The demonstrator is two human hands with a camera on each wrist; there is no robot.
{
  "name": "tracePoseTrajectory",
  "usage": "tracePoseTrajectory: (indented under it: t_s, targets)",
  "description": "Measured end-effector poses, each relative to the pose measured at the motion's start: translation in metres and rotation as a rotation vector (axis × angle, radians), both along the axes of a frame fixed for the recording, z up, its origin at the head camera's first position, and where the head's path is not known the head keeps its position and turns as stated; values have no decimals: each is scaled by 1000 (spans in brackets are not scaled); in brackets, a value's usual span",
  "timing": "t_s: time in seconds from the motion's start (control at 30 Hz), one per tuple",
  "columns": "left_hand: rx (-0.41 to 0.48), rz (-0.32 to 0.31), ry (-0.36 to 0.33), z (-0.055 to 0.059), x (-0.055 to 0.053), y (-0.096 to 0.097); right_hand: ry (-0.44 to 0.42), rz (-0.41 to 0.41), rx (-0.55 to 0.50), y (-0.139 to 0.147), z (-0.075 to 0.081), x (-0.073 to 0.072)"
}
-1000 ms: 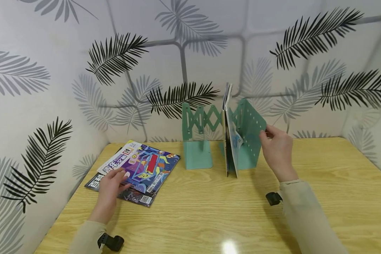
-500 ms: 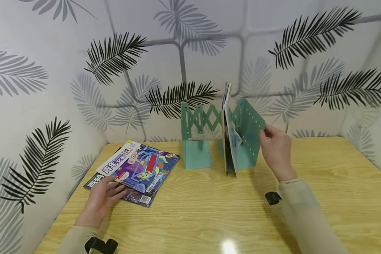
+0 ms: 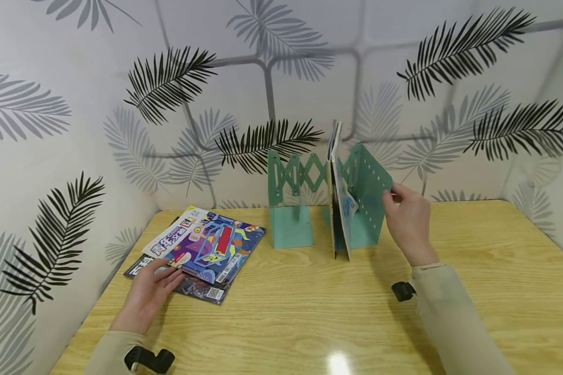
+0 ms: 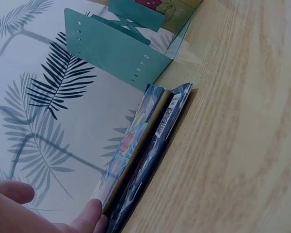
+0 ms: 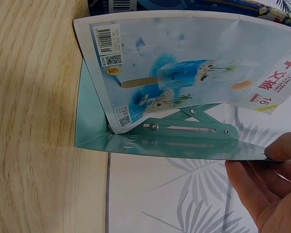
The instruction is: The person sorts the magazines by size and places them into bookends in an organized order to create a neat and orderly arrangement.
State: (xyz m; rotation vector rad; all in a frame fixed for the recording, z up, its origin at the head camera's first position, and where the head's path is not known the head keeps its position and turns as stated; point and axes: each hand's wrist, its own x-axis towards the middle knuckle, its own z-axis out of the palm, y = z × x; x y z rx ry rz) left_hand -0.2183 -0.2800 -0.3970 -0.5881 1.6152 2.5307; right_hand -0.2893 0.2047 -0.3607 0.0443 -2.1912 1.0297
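Right hand [image 3: 408, 224]: fingers pinch the end plate of the green metal expanding bookend [image 3: 371, 199], where thin paper magazines [image 3: 343, 219] stand. Left hand [image 3: 149, 294]: fingers loosely extended at two stacked, colourful glossy magazines [image 3: 211, 247], flat on the yellowish wooden worktop [image 3: 300, 312].

A pale wall [image 3: 380, 26] patterned with black fronds [image 3: 171, 86], softer grey fronds [image 3: 281, 39] and blurry grey lines rises behind and to the left of a yellowish wood-grain table [image 3: 281, 312], which reflects 1 bright white patch of light [image 3: 339, 363] near the front
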Motion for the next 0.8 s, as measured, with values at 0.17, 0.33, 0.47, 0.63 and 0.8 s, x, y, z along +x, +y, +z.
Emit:
tracePoseTrajectory:
  t_s: [0.17, 0.33, 0.47, 0.63, 0.8]
  targets:
    - [33, 5, 6, -2, 0, -2, -8, 0, -12, -1, 0, 1]
    - [103, 14, 18, -2, 0, -4, -13, -1, -5, -1, 1, 1]
    - [156, 16, 13, -3, -2, -6, -10, 2, -8, -1, 1, 2]
    - [201, 36, 10, -5, -4, -4, -5, 11, -15, -2, 2, 2]
    - [197, 70, 26, -7, -10, 2, -4, 11, -17, -2, 2, 1]
